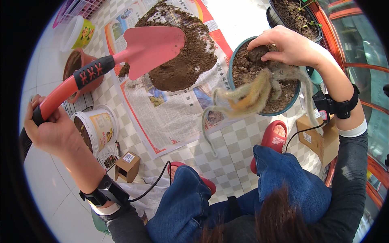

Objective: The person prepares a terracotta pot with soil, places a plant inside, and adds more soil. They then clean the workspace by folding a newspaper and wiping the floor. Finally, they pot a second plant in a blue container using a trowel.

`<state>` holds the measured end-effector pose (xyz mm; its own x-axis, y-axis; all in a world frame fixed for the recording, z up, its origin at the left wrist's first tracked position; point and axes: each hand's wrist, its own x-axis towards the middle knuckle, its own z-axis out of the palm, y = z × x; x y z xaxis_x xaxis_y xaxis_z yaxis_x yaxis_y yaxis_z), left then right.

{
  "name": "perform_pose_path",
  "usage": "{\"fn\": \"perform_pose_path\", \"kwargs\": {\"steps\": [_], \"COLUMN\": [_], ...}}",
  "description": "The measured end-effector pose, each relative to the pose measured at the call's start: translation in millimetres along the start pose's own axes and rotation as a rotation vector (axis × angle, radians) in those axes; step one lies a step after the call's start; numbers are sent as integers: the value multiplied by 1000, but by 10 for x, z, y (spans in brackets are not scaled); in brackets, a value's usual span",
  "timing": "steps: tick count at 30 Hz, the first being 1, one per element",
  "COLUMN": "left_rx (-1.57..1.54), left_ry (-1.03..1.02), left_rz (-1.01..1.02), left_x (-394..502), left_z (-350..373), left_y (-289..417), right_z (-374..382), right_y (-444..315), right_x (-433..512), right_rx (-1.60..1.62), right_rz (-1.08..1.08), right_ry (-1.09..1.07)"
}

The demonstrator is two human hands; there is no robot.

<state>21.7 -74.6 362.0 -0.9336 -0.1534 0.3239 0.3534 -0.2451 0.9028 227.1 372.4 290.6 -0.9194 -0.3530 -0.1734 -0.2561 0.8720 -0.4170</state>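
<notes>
My left hand grips the red and black handle of a hand trowel. Its pink blade extends over the newspaper, with dark soil spread beneath. On the right, my right hand holds a dark clump of soil between thumb and fingers, just over the teal plant pot. Brown, lumpy soil lies inside that pot. A hairy trailing cactus sits across it, its long stems hanging over the rim, some green-grey and one part yellowish. Where the cactus's base meets the soil is partly hidden by my hand.
Newspaper sheets cover part of the checked floor. To the left stand a terracotta-coloured pot, a white bucket with soil, and a yellow-green tub. A black planter sits top right, by a red-framed window. Cardboard boxes flank my feet.
</notes>
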Motion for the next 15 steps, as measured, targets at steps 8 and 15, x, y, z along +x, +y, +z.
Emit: {"fn": "perform_pose_path", "kwargs": {"steps": [8, 15], "left_rx": [15, -29], "left_ry": [162, 235], "left_rz": [51, -7], "left_x": [52, 127], "left_z": [-23, -155], "left_y": [-51, -71], "right_z": [-124, 194], "right_y": [-277, -548], "right_x": [326, 1065], "right_rx": [996, 1276], "right_rz": [176, 493], "right_ry": [53, -58]}}
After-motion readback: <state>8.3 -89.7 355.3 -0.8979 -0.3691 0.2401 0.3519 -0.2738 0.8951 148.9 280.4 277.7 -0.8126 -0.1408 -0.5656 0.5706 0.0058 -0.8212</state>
